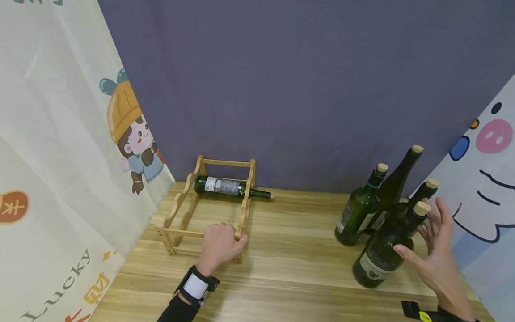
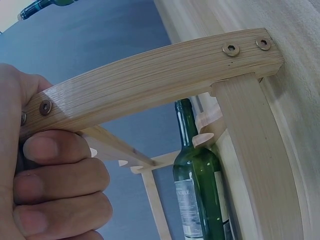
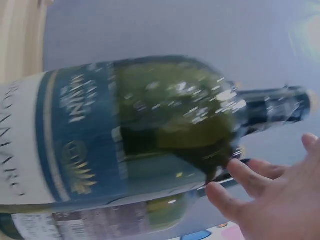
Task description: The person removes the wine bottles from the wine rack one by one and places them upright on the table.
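My left hand point(image 1: 221, 246) grips the near right corner of a small wooden wine rack point(image 1: 185, 232); in the left wrist view its fingers curl under the rail. A green wine bottle point(image 1: 223, 186) lies across the far end of the rack, neck to the right. On the right, my right hand point(image 1: 438, 259) is spread beside the neck and shoulder of the nearest corked bottle point(image 1: 376, 264), thumb and fingers apart. In the right wrist view that dark green bottle point(image 3: 165, 115) with a blue and white label stands close to the fingertips; contact cannot be made out.
Several corked bottles stand grouped on the wooden table point(image 1: 297, 250), among them a shorter green one point(image 1: 358, 214) and a tall slim one point(image 1: 396, 179). A grey-blue cloth point(image 1: 306, 89) hangs behind. Printed white cloths flank both sides.
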A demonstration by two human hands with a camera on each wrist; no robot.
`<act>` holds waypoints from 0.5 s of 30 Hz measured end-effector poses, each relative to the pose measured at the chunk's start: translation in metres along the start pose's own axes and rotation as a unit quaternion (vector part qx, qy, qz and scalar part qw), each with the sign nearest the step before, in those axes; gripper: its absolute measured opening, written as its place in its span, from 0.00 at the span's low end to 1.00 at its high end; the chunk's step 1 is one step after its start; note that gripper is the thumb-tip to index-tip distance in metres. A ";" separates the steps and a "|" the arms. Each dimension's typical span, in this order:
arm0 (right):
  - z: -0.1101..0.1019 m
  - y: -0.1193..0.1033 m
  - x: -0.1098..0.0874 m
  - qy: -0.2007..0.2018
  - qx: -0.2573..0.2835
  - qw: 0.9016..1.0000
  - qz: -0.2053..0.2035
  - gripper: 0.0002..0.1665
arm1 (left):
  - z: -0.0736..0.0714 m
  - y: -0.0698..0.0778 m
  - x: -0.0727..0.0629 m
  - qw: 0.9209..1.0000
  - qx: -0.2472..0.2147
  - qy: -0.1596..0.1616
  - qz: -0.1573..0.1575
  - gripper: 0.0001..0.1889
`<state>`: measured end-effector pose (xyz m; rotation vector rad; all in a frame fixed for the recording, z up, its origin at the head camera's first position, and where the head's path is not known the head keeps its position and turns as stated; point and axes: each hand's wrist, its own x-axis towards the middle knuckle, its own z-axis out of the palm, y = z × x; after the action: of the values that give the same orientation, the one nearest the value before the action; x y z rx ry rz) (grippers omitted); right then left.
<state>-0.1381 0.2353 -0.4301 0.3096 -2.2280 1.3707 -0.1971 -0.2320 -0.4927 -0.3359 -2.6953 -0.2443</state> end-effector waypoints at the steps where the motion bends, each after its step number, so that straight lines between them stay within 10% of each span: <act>1: -0.001 -0.003 0.000 0.004 0.004 1.000 -0.010 0.69 | 0.000 0.000 0.000 1.000 0.000 -0.001 -0.001 0.32; 15: 0.006 -0.042 0.009 0.039 -0.039 0.988 -0.147 0.81 | -0.001 0.001 0.000 1.000 0.005 -0.006 -0.011 0.32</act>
<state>-0.1289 0.2112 -0.3956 0.5254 -2.0685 1.1163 -0.1960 -0.2312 -0.4917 -0.3072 -2.7115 -0.2368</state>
